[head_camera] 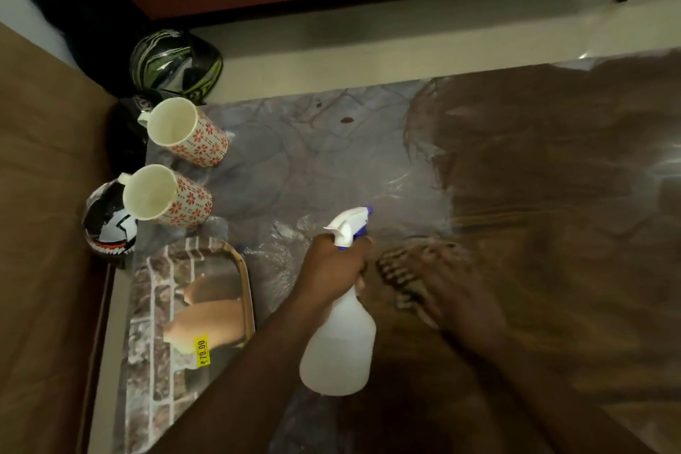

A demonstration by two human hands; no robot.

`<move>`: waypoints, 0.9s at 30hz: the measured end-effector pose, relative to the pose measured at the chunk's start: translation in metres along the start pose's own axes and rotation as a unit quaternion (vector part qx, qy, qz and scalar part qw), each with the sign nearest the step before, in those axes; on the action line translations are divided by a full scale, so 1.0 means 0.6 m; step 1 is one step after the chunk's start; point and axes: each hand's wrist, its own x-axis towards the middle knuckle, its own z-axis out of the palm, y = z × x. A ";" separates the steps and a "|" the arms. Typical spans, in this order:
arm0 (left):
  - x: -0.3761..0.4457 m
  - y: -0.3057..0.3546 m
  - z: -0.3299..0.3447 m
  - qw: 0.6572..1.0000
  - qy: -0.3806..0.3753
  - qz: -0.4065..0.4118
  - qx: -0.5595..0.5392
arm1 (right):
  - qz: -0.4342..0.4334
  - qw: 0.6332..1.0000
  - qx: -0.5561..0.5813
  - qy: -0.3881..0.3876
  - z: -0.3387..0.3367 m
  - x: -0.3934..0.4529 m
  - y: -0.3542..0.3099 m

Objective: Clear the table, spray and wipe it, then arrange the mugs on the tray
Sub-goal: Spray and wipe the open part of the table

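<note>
Left hand point(333, 265) is wrapped round the neck of the spray bottle point(341, 335), lower centre of frame, nozzle pointing up-frame over the table point(313, 166). Right hand point(435, 291) sits just right of the bottle but is badly motion-blurred; can't tell if it's open, closed or holding a cloth.

Bottle: translucent plastic, looks light and approx. half full or less, so liquid may slosh. Body prob. gives a bit if squeezed; best grip is at the neck under the trigger, as now. Wet plastic could get slippery.

Two flowered mugs, far mug point(188, 131) and near mug point(167, 195), stand at left of frame on the table's edge, above the tray point(241, 269) at lower left. Ceramic-looking, so stiff, fragile, smooth; take by handle or round the body, one at a time. Tray is flat and rigid w/ a raised rim, lift by the edges.

Two helmets, green helmet point(177, 63) and white helmet point(108, 221), lie off the table at upper left and left.
</note>
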 end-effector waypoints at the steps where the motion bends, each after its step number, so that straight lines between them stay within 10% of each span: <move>1: 0.007 0.005 -0.001 1.000 0.008 0.002 -0.008 | 0.079 0.997 -0.008 0.008 -0.017 0.018 0.049; 5: 0.029 0.020 0.005 0.998 -0.032 -0.022 -0.055 | 0.306 0.944 0.032 0.121 -0.046 0.167 0.076; 12: 0.057 0.038 0.003 0.999 -0.021 0.028 -0.024 | -0.111 0.991 0.063 -0.035 -0.009 0.088 -0.005; 20: 0.111 0.067 -0.045 0.999 0.033 0.020 -0.003 | 0.316 0.935 0.083 0.134 -0.040 0.298 0.061; 25: 0.130 0.103 -0.068 0.998 0.039 0.044 -0.010 | -0.037 0.996 0.078 0.031 -0.002 0.245 -0.034; 27: 0.135 0.111 -0.082 0.997 0.045 0.053 -0.017 | -0.050 0.997 0.065 0.002 -0.015 0.218 0.030</move>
